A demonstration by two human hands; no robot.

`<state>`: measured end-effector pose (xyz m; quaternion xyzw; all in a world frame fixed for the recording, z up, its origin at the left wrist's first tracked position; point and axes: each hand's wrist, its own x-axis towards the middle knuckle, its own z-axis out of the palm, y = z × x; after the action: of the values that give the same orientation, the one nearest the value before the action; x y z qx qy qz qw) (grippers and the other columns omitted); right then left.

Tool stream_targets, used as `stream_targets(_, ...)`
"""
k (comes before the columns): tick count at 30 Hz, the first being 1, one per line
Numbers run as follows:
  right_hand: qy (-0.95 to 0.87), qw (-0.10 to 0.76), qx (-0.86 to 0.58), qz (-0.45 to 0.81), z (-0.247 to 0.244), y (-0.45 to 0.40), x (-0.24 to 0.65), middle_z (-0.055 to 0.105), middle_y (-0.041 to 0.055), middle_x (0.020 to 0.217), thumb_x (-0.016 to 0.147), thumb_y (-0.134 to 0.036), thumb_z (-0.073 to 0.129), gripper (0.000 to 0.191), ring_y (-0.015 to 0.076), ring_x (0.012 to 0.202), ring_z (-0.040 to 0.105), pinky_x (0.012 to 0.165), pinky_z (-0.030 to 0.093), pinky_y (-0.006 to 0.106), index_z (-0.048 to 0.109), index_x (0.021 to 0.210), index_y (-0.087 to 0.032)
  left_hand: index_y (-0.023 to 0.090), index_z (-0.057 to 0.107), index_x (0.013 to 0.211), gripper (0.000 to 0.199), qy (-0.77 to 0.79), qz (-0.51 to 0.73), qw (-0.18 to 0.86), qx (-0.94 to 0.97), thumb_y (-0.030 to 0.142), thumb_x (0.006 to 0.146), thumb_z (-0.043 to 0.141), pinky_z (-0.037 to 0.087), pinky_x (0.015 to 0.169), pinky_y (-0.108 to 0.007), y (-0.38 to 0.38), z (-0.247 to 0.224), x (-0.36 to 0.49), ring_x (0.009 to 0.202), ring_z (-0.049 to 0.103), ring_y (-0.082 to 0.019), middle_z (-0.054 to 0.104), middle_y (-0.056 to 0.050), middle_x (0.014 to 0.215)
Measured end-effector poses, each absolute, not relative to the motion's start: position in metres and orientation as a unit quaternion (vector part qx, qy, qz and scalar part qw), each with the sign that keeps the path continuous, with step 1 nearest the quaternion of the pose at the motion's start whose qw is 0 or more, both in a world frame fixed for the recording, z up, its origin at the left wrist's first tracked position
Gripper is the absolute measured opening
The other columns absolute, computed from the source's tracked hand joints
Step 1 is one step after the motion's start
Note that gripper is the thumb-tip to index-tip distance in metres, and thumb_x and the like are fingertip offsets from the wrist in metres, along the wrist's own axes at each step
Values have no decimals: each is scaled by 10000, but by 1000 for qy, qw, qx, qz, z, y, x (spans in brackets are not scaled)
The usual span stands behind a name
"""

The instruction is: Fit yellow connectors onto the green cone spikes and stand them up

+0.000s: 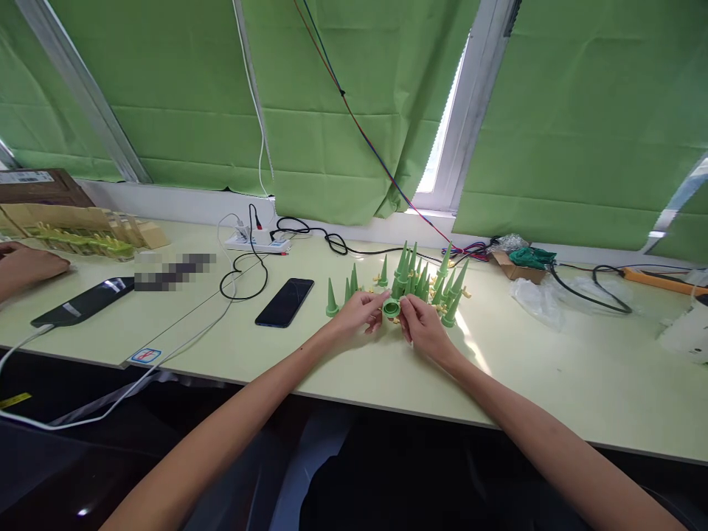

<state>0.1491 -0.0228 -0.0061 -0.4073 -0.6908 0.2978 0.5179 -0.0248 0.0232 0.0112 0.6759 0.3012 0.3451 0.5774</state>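
Between my two hands, just above the table, is a green plastic cone (391, 308) with its round hollow base turned toward me. My left hand (362, 311) grips its left side with fingers closed. From the right, my right hand (423, 323) pinches the same rim between thumb and fingers. Behind my hands stands a cluster of similar green spiked cones (406, 267), most upright and some tilted, with small yellow parts (466, 293) among them. One cone (332, 299) stands apart to the left of my left hand.
A dark phone (285, 302) lies left of my hands. Further left are a black device (82, 301) on a white cable, a power strip (257, 242), and another person's hand (33, 267) by a cardboard box (88, 221). At right lie a small box (517, 267), plastic bags (536, 302) and cables (602, 295).
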Motion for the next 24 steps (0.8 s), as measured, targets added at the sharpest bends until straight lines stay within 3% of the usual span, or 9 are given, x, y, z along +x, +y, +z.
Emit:
stream_targets(8,-697,504,-429,277,-9,-20,150,435,-45,565,1000,-536,390,432,118,478,416,482,337,264,388,693,-231,171,433,607,467,275,367,567,684,502,812,692,292,435,-224,18,14,-27,433,377,-59,397,52,523)
stream_targets(15,-703,491,-448,255,-10,-20,150,427,-47,507,995,-522,408,442,127,475,410,502,338,272,393,661,-232,156,611,795,362,290,349,503,735,508,785,697,331,478,-238,12,21,-28,492,455,-94,475,28,585)
stream_targets(24,-701,485,-454,258,-13,-17,150,414,-35,473,998,-527,380,504,128,460,392,482,320,276,377,593,-227,143,629,824,353,298,369,436,765,479,760,712,292,476,-216,11,17,-23,519,421,-71,514,8,687)
